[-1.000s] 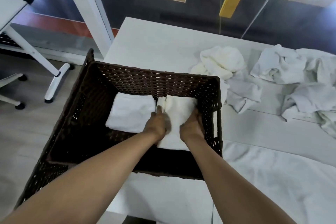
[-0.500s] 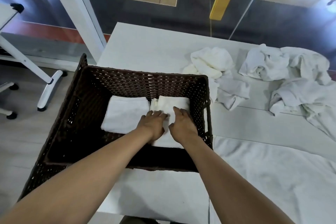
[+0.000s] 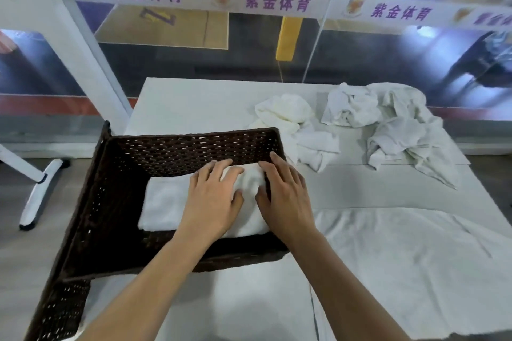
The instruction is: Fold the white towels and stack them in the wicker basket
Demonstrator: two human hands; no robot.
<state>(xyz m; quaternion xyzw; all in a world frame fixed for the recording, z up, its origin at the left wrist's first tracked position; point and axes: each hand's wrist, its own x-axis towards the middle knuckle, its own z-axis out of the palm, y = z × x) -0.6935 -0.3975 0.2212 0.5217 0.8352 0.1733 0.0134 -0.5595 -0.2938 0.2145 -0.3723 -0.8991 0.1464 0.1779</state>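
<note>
Left hand (image 3: 213, 199) and right hand (image 3: 285, 196) lay flat, fingers loosely spread, pinching nothing, on the folded towel (image 3: 249, 177) in the wicker basket (image 3: 194, 137), right half, long axis pointing away; crumpled towels (image 3: 288, 111) sat on the table (image 3: 194, 102) far-right, nearer right hand, likely next.

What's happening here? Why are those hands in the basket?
A person is putting folded towels away. The left hand and right hand rest flat on a folded towel inside the wicker basket, beside a second folded towel. Crumpled towels wait on the table, and a spread-out towel lies nearby.
</note>
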